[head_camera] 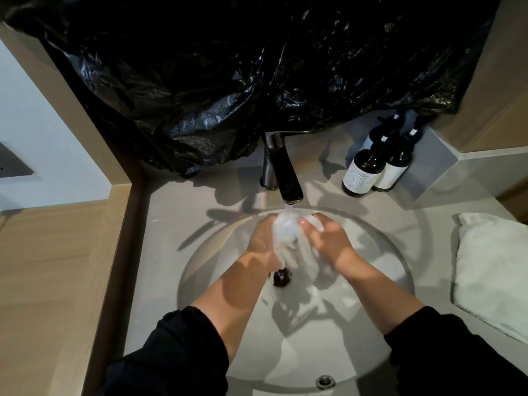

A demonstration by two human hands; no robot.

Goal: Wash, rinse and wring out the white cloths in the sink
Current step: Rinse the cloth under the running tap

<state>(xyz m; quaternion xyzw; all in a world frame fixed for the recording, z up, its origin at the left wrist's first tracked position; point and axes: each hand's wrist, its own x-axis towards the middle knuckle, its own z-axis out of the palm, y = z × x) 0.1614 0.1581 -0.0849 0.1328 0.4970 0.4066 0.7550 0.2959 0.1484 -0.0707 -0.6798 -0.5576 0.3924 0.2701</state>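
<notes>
Both hands clasp one bunched white cloth (288, 234) between them: left hand (262, 238) wraps it from 9 o'clock, right hand (328, 238) from 3 o'clock with fingers curled over the top. Backs of both hands face up, forearms converging from 6 o'clock, black sleeves (183, 347) pushed up toward the elbows. Cloth sits over the middle of the sink (213, 254), directly under the running stream from the faucet (285, 172) at 12 o'clock; its tails hang toward the drain (281, 278). Left fingertips hidden behind the cloth. Pale folds under the right wrist blend into the basin, so cloth or porcelain is unclear. Two dark bottles (364, 174) at 1 o'clock, a folded white towel (491, 270) at 3 o'clock, partly cut off by the frame edge.
</notes>
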